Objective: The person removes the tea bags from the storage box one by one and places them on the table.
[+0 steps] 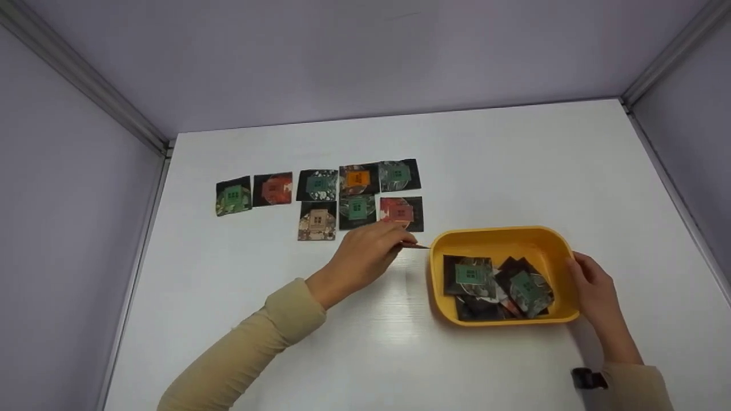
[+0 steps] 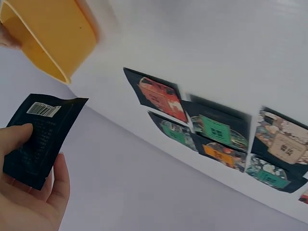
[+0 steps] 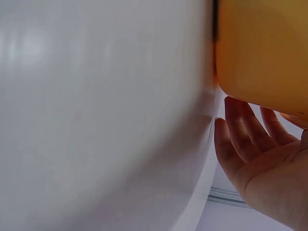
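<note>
My left hand (image 1: 365,254) pinches a dark sachet (image 2: 53,125) between thumb and fingers, just left of a yellow plastic bin (image 1: 491,233). In the left wrist view its printed side with a barcode shows; in the head view it is a thin edge. My right hand (image 1: 597,288) grips the bin's right side, thumb at the rim and fingers outside, partly hidden. Inside the bin, several dark sachets lie overlapping, a green-labelled sachet (image 1: 468,275) on the left and another green-labelled sachet (image 1: 528,291) on the right.
Two rows of sachets lie on the white table (image 1: 228,297): a green sachet (image 1: 233,196) at far left, a red sachet (image 1: 273,189) beside it, an orange-labelled sachet (image 1: 358,178) further right, and a beige sachet (image 1: 317,221) in the nearer row. Pale walls (image 1: 365,63) enclose the table.
</note>
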The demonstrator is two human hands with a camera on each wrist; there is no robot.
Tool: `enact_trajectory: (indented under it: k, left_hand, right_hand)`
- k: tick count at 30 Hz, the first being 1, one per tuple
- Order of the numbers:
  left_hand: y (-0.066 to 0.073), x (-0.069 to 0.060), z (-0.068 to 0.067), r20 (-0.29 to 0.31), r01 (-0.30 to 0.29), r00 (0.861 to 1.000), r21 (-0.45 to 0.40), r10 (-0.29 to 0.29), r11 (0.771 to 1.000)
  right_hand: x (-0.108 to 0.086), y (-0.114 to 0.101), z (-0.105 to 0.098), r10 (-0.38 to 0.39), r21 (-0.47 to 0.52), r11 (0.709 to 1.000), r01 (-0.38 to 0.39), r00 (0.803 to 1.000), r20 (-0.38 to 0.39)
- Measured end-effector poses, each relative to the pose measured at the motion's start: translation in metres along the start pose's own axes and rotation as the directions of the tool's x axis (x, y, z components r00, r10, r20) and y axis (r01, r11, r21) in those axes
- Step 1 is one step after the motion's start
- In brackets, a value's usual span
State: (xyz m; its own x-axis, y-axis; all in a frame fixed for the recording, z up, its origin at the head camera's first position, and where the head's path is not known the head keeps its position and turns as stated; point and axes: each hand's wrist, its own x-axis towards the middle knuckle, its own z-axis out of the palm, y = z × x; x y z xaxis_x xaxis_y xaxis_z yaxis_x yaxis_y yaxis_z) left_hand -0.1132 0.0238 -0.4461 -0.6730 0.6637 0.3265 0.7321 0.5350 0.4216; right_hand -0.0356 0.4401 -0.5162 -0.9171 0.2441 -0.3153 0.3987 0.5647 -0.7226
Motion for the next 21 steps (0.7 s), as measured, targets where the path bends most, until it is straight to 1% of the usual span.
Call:
enact_trajectory:
  k: [3, 5, 9, 12, 15, 18, 21]
  left_hand:
    - [-0.011, -0.011, -0.004, -0.016, 0.046, 0.999, -0.013, -0.046, 0.999]
    - [-0.019, -0.018, -0.006, -0.018, 0.082, 0.996, -0.005, -0.082, 0.997]
    - [-0.036, -0.033, -0.013, -0.022, 0.139, 0.990, 0.058, -0.137, 0.989]
    - [-0.049, -0.043, -0.020, -0.037, 0.158, 0.987, 0.105, -0.155, 0.982]
    - [-0.062, -0.053, -0.027, -0.054, 0.180, 0.983, 0.135, -0.174, 0.974]
    - [-0.075, -0.061, -0.033, -0.065, 0.220, 0.975, 0.131, -0.213, 0.967]
    - [-0.090, -0.068, -0.038, -0.066, 0.276, 0.960, 0.098, -0.271, 0.956]
  right_hand:
    - [0.000, 0.000, 0.000, 0.003, 0.000, 1.000, -0.003, 1.000, 0.000]
    - [0.000, -0.001, 0.000, -0.014, -0.001, 1.000, 0.014, 1.000, -0.010]
    - [0.000, -0.001, 0.001, -0.047, -0.003, 0.999, 0.047, 0.999, -0.020]
    - [0.000, -0.001, 0.002, -0.051, -0.002, 0.999, 0.051, 0.999, -0.015]
    - [0.001, 0.000, 0.001, -0.046, 0.003, 0.999, 0.046, 0.999, -0.009]
    - [0.001, 0.001, 0.001, -0.048, 0.006, 0.999, 0.048, 0.999, -0.009]
    - [0.001, 0.002, 0.000, -0.054, 0.010, 0.998, 0.054, 0.998, -0.015]
